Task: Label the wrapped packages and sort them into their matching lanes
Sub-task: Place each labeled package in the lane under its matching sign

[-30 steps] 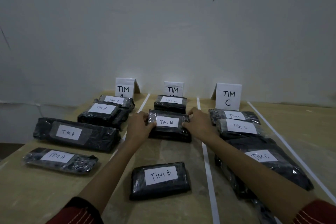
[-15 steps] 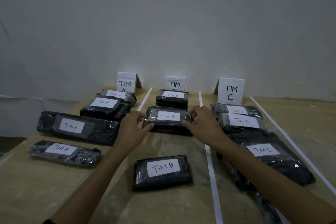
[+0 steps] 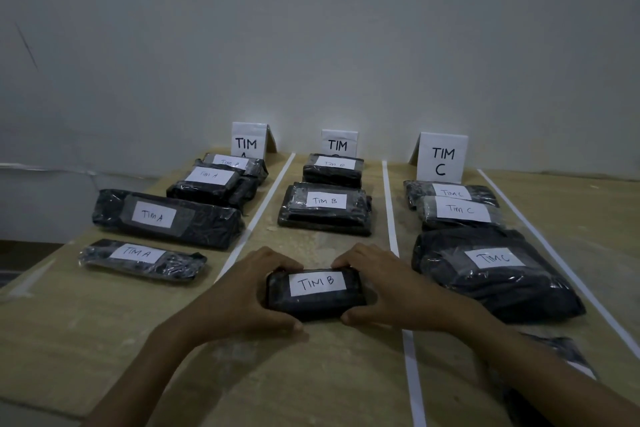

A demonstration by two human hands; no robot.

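While hands (image 3: pixel 242 291) (image 3: pixel 391 288) clasp ends, package (image 3: pixel 317 303) glossy, black, rectangular

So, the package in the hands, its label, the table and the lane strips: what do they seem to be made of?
Held package: dark contents under clear glossy plastic film, judging by the wrinkles and glints. Label: matte white paper with handwriting. Table: pale matte wood or plywood with faint grain, though this is uncertain. Strips: flat and white, probably tape.
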